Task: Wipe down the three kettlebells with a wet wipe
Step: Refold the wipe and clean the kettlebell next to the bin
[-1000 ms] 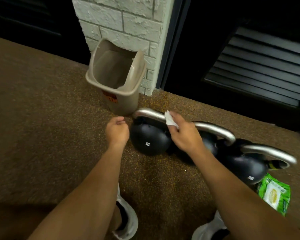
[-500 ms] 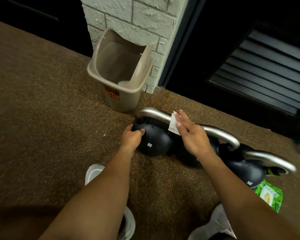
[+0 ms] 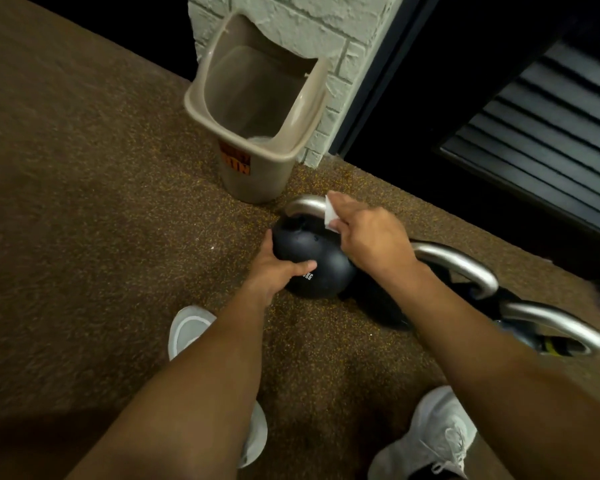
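R hand [image 3: 371,237] pinches wipe [image 3: 330,216] on 1st kettlebell [image 3: 312,261] handle, L hand [image 3: 278,268] grips its body; looks early, 2 other bells prob. left.

A gym: speckled rubber floor [image 3: 125,237], row of kettlebells [image 3: 312,258], brick pillar [image 3: 326,32].
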Available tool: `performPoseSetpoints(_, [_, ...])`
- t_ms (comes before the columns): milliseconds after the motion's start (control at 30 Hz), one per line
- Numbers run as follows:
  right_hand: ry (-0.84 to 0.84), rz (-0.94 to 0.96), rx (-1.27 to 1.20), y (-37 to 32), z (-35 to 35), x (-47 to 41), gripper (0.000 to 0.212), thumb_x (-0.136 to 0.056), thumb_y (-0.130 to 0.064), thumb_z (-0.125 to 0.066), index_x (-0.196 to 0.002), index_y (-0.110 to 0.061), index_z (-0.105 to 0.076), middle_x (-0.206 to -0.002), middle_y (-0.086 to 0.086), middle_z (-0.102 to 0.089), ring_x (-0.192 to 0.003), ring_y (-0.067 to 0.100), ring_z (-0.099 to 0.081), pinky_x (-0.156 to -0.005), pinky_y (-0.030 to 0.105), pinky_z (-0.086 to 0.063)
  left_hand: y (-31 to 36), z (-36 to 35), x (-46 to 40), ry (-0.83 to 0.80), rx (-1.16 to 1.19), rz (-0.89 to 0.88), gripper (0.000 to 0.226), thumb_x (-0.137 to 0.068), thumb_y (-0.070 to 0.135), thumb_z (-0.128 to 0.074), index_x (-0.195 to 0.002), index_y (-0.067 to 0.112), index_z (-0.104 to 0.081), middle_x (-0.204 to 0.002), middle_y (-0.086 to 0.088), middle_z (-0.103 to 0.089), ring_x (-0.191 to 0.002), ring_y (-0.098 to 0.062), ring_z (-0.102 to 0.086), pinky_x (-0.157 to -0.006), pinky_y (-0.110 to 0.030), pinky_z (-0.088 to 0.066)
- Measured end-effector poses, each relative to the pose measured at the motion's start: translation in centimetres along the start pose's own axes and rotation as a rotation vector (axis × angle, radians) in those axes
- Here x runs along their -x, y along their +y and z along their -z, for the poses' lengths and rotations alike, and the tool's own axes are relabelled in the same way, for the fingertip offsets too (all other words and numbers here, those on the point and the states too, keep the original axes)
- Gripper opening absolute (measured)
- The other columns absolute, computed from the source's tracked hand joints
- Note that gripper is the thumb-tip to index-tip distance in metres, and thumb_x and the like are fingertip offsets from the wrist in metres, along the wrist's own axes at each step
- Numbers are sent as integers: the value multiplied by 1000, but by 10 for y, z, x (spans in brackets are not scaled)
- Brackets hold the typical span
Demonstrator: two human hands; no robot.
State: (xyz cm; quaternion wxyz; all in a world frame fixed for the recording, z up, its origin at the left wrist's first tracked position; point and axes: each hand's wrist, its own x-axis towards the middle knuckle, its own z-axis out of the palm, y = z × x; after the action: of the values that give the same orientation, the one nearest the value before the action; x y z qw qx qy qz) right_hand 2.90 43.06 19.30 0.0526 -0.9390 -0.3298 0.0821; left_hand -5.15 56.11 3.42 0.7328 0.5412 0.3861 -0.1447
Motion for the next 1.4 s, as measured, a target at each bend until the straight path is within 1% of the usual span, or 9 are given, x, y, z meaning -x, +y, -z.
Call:
performPoseSetpoints(167, [-57,164,272,-32,-4,-36,38,-98,-20,-49,-136,-16,-49,-132,3,-59,-105,29,-63,-87,37,-45,1,-1,1,18,-10,-19,132,-61,18,-97,-163,37,-14,-162,4,-37,-149,-23,-35,-121,-48,-34])
performPoseSetpoints(267, [-65,210,332,-41,-16,-51,26,-96,-17,-45,-118,-17,-57,-115,4,-65,-99,28,-64,-96,40,-40,3,-2,2,16,-75,3,144,-40,37,-99,-160,43,-19,-162,4,-39,-149,-24,-36,-119,-51,-36])
performPoseSetpoints(433, [50,209,121,-1,-26,-24,55,-91,-13,-57,-145,-17,-45,-146,3,-51,-129,24,-53,-115,44,-28,-6,-2,-13,25,-53,-2,152,-23,47,-100,-156,45,-28,-152,8,-53,-139,-21,-50,-115,-49,-43])
performPoseSetpoints(633, [314,196,37,44,-38,26,46,-90,-7,-65,-136,-4,-57,-138,14,-59,-122,31,-60,-104,48,-46,-13,2,-30,38,-86,7,154,-14,53,-102,-151,49,-32,-148,9,-55,-136,-25,-52,-112,-54,-44])
performPoseSetpoints(933, [-13,228,297,-15,-14,-31,51,-100,-21,-43,-150,-11,-34,-140,7,-51,-113,35,-59,-82,41,-53,6,1,-6,63,-198,2,152,-20,55,-98,-155,47,-28,-152,6,-52,-141,-26,-48,-112,-51,-45])
performPoseSetpoints(1067, [-84,310,491,-39,-10,-46,38,-99,-19,-41,-134,-8,-50,-124,10,-59,-105,32,-62,-78,38,-45,10,2,5,59,-192,-20,147,-35,43,-97,-160,39,-21,-160,1,-43,-145,-27,-42,-116,-50,-41])
performPoseSetpoints(1200, [-238,384,710,-67,-20,-63,27,-100,-23,-42,-108,-14,-67,-106,10,-67,-100,31,-62,-94,43,-42,5,3,4,61,-193,-43,146,-31,49,-96,-158,36,-27,-154,3,-50,-142,-24,-47,-115,-48,-43])
performPoseSetpoints(1300, [-343,381,839,-90,-39,-72,25,-101,-22,-45,-108,-19,-69,-103,4,-68,-105,30,-61,-104,51,-37,6,2,10,100,-208,-50,111,-57,29,-96,-152,30,-40,-136,4,-61,-129,-20,-54,-109,-41,-47])
performPoseSetpoints(1400, [-476,376,926,-104,-55,-78,30,-103,-20,-43,-125,-16,-63,-125,6,-63,-123,32,-55,-111,61,-29,5,-1,9,111,-269,-18,76,-78,24,-85,-144,28,-47,-108,8,-58,-118,-21,-58,-103,-39,-50])
